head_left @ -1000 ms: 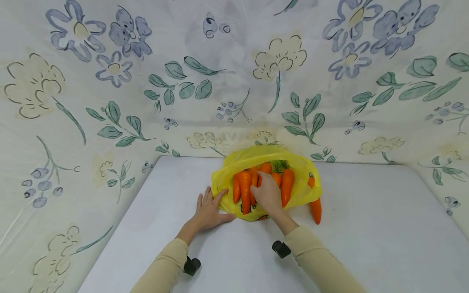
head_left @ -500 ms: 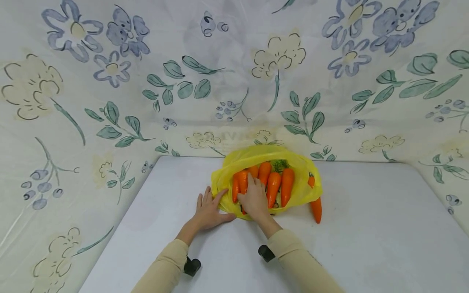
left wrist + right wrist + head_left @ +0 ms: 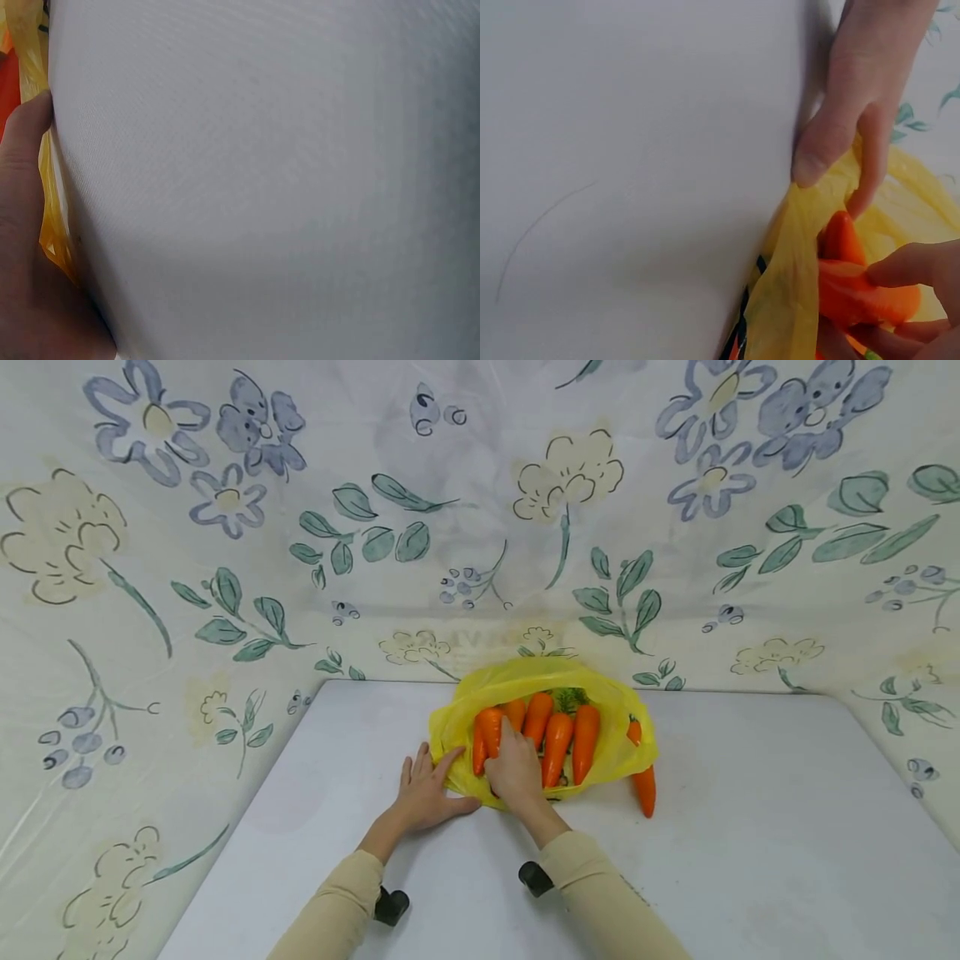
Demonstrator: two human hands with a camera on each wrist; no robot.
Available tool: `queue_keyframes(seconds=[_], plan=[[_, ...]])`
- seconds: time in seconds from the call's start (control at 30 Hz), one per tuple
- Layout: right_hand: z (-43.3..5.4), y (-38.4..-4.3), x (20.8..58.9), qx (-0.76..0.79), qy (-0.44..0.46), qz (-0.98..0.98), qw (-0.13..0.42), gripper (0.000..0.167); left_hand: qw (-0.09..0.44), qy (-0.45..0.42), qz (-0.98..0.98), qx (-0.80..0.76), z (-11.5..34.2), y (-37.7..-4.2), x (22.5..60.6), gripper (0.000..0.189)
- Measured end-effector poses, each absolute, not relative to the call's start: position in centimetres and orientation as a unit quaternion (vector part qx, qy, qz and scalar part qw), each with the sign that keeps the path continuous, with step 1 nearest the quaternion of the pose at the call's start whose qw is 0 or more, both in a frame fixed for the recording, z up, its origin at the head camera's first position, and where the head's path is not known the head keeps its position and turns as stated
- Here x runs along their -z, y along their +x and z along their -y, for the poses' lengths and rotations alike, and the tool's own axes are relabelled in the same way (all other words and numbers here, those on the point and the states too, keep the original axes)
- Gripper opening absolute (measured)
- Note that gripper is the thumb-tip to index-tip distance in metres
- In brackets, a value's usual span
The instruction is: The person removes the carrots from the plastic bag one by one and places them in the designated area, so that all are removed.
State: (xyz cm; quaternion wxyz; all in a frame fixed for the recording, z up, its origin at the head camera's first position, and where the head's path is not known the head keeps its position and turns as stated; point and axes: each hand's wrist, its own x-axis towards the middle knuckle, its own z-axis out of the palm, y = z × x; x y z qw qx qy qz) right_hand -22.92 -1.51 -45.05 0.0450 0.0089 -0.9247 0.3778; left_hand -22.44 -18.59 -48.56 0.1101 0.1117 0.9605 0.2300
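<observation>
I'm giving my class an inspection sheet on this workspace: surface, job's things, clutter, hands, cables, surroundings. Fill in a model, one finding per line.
Surface: white table, seen flat.
Job's things: yellow bag lying open, several carrots inside; an outlying carrot shows below its right edge.
Clutter: thin curved strand or mark on the table; cannot tell which.
Left hand: fingers spread, touching the bag's left edge.
Right hand: inside the bag's mouth, gripping one carrot.
Cables: nothing seen.
Surroundings: floral sheet behind and beside the table.
</observation>
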Motion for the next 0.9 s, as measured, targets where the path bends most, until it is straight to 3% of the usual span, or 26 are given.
queue_keyframes(seconds=[0.9], plan=[[1.6,-22.5,43.6,-0.401,-0.007,0.916,0.027,0.068,0.12,0.113,-0.961,-0.222,18.6,-22.3,48.4,0.091]])
